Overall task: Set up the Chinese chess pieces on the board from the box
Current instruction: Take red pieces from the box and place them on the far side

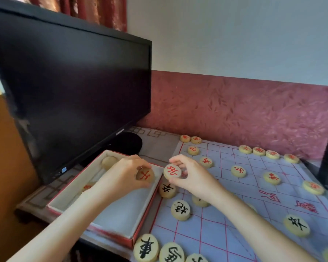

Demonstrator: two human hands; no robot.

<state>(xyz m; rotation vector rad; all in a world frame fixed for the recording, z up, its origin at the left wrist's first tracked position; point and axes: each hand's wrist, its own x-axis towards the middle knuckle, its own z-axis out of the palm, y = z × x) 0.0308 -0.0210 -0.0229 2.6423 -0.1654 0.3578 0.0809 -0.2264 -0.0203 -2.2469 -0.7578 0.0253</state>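
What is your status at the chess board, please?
Left hand holds red piece over box. Right hand pinches second piece by board edge. Board partly set, nothing blocking.

The shallow red-edged cardboard box (121,214) lies just left of the pale paper board (216,227), both on the patterned table (159,146). Behind the box stands the black flat monitor (70,91); round wooden pieces (180,210) lie on the board.

Covered pieces, cropped edges
The right forearm (225,201) covers most of one chess piece (198,202), its character unreadable; the left wrist (100,188) hides part of a red-marked piece (87,186) in the box (121,214). Board (216,233) and monitor (74,82) run off-frame.
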